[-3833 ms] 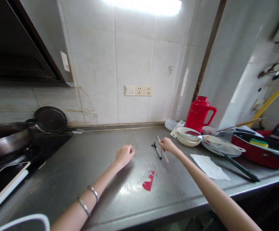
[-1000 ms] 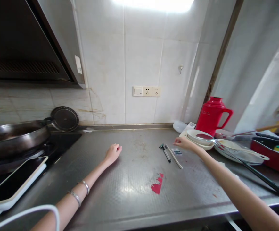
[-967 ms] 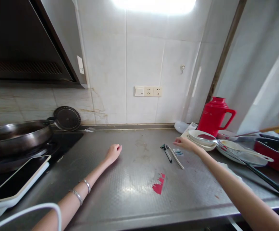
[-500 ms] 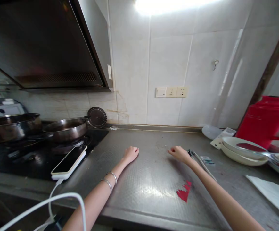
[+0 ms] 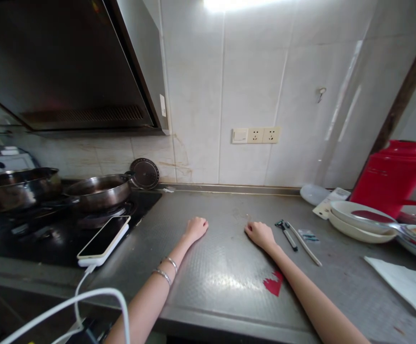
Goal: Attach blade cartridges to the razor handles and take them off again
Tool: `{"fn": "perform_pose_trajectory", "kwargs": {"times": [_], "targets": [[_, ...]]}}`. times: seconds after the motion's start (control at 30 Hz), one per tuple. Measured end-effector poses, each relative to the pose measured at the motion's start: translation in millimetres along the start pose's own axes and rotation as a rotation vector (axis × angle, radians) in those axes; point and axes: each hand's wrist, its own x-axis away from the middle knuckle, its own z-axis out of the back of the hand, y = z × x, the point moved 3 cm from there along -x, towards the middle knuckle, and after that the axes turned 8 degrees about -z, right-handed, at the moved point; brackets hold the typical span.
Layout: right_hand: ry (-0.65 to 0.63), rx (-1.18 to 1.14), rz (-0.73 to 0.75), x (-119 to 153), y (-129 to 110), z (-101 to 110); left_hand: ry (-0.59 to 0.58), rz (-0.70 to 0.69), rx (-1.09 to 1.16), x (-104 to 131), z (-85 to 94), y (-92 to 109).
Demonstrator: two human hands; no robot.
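Observation:
My left hand (image 5: 196, 229) rests closed on the metal counter (image 5: 225, 267), fingers curled in with nothing showing in them; two silver bracelets circle that wrist. Across a short gap, my right hand (image 5: 260, 234) also lies on the counter, loosely fisted and holding nothing visible. Just right of it are a black and grey razor (image 5: 287, 236), a thin white curved stick (image 5: 304, 244) and a small clear packet (image 5: 308, 236). A torn red patch (image 5: 273, 284) marks the counter beside my right forearm.
Pans (image 5: 100, 191) stand on the black stove at left, under the range hood. A phone (image 5: 103, 239) on a white block has a cable looping in front. At right are stacked dishes (image 5: 361, 224), a red thermos (image 5: 390, 177), a clear bowl (image 5: 314, 195) and white paper (image 5: 404, 286).
My right hand and forearm have shifted slightly left and down, uncovering the razor. My left hand stays in nearly the same place.

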Motion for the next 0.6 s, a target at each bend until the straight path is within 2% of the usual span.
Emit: {"fn": "perform_pose_trajectory", "kwargs": {"times": [0.6], "targets": [[-0.005, -0.059, -0.030, 1.3, 2.9, 2.0, -0.010, -0.004, 0.031, 1.1, 2.8, -1.9]]}}
